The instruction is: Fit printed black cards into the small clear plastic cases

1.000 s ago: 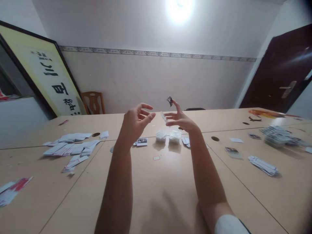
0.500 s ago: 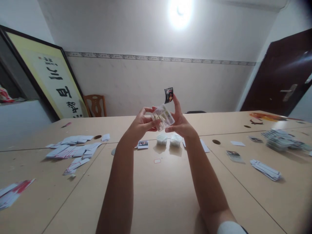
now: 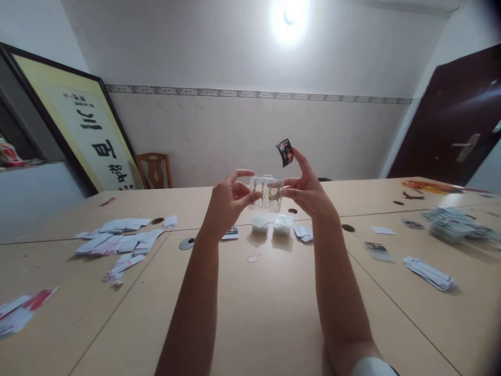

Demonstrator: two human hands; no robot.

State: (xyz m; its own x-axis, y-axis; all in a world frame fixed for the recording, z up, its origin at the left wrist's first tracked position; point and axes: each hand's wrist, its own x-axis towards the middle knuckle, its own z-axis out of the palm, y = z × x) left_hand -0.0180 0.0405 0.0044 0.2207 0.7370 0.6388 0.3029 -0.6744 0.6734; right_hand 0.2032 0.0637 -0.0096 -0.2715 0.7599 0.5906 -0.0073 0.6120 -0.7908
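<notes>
I see my left hand and right hand pinching opposite edges of a clear hook case above the table; a black label clings to the raised right index fingertip.

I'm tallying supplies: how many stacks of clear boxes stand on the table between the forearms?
2: the left stack and the right stack, side by side, below the held box in the picture; both fully visible.

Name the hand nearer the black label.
Right: the right hand has the black label against it; the left hand is lower, farther left, gripping the clear box.
</notes>
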